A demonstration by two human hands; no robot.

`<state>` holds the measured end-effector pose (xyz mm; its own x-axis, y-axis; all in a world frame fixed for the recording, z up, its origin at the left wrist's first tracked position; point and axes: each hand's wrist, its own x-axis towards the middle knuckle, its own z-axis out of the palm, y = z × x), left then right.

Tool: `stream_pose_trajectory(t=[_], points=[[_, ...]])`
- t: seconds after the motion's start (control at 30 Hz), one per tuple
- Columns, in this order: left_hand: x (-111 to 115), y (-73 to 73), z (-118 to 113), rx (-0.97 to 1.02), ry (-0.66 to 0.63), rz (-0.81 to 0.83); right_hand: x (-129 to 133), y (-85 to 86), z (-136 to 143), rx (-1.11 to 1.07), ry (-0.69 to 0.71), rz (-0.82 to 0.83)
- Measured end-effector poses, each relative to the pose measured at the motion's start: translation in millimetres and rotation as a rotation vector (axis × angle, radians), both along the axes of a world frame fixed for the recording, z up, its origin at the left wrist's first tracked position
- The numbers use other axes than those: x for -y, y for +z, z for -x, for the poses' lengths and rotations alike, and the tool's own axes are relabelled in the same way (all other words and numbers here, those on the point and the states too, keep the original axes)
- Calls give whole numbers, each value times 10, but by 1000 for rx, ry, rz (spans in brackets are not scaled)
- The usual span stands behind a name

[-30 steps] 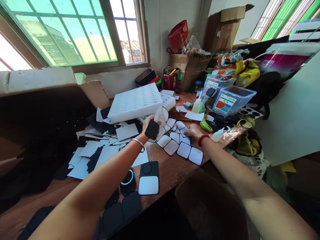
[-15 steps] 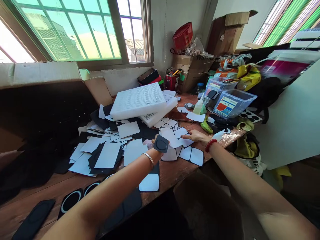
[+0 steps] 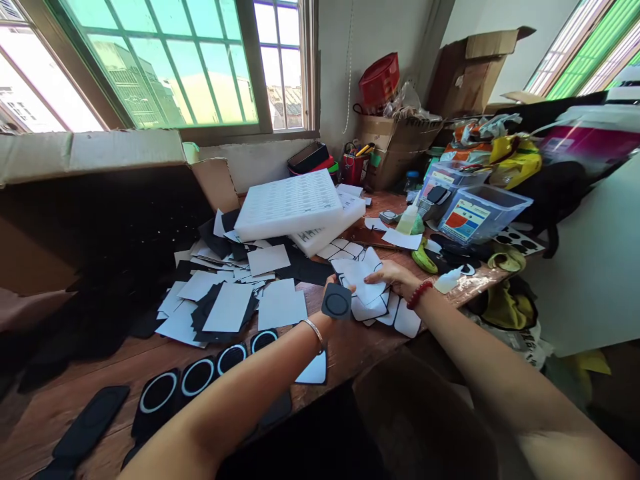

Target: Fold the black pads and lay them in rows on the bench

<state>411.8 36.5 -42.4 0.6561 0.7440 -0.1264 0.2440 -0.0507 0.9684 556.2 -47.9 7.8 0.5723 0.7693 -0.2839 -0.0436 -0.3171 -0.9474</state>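
My left hand (image 3: 331, 285) is mostly hidden behind a dark grey square pad (image 3: 336, 302) with a round ring marked on its face. A little thumb and finger show at the pad's edges, gripping it. My right hand (image 3: 393, 275) pinches a white sheet (image 3: 369, 280) between thumb and fingers, lifted at a tilt over other white pieces. Beneath lie white rounded-corner pieces with dark borders (image 3: 407, 320), some overlapping. Left of my hands spreads a loose pile of white and black rectangular sheets (image 3: 227, 307).
Black pads with white rings (image 3: 200, 377) line the table's near left, beside a black folded pad (image 3: 93, 420). White foam trays (image 3: 290, 203) are stacked at the back. Glue bottles (image 3: 447, 281) and clear plastic bins (image 3: 483, 210) stand on the right. An open carton (image 3: 100, 157) is at left.
My right hand has raised and tilted the white sheet, shifting pieces under it. The dark pad stays at my left hand. The view has turned slightly left, uncovering more ringed pads.
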Motion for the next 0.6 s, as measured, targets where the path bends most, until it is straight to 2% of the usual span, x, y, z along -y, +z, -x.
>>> stream_pose_trajectory(t=[0.1, 0.2, 0.37, 0.5, 0.6], points=[[-165, 68, 122, -134, -34, -254, 138, 71, -148, -28, -130, -48], [-372, 113, 248, -267, -147, -489, 302, 125, -257, -68, -223, -65], [-586, 80, 349, -509, -321, -734, 614, 182, -219, -137, -289, -38], [-640, 40, 359, -628, -375, -868, 1166, 216, 3, -171, -297, -14], [-660, 39, 364, -679, -407, -931, 1783, 34, 247, -203, -226, 65]])
